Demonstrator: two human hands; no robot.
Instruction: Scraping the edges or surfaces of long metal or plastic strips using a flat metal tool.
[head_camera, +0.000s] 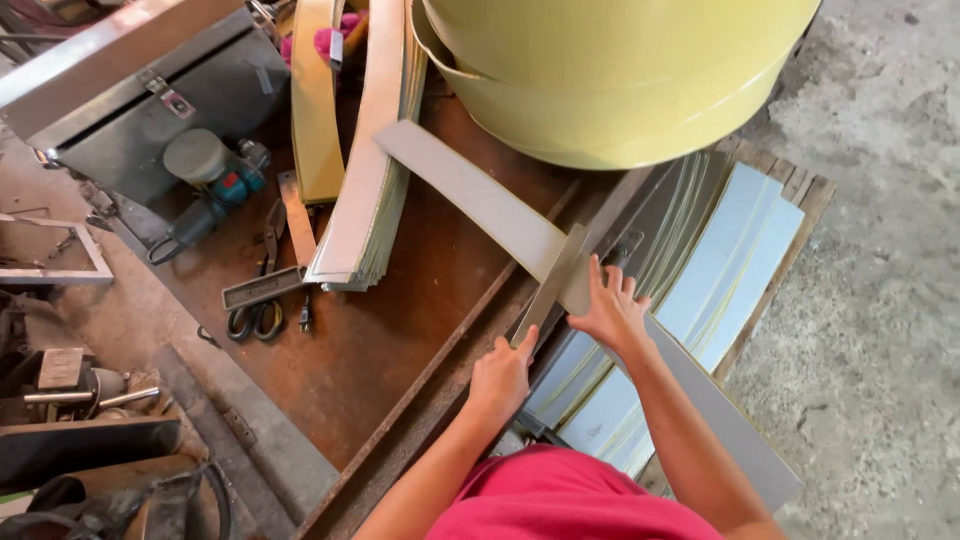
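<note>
Left hand (500, 375) grips metal ruler (552, 283); right hand (612, 310) flat, fingers spread, on long grey, seemingly curved strip (470, 195)

1. Long curved strip (470, 195): matt grey sheet metal, smooth.
2. Flat bar (553, 282) across it: dull bare metal.
3. Workbench (370, 350): rusty brown steel, rough.
4. Big tub (610, 90) at far edge: pale yellow, satin sheen.
5. Stacked sheets (730, 250) at right edge: smooth pale grey metal.
6. Floor (880, 300): rough concrete.

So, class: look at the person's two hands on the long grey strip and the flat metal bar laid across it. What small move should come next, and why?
Probably press down harder with the right hand. The flat metal bar lies slanted across the grey strip, and the left hand grips only its near end, so it might slip.
</note>
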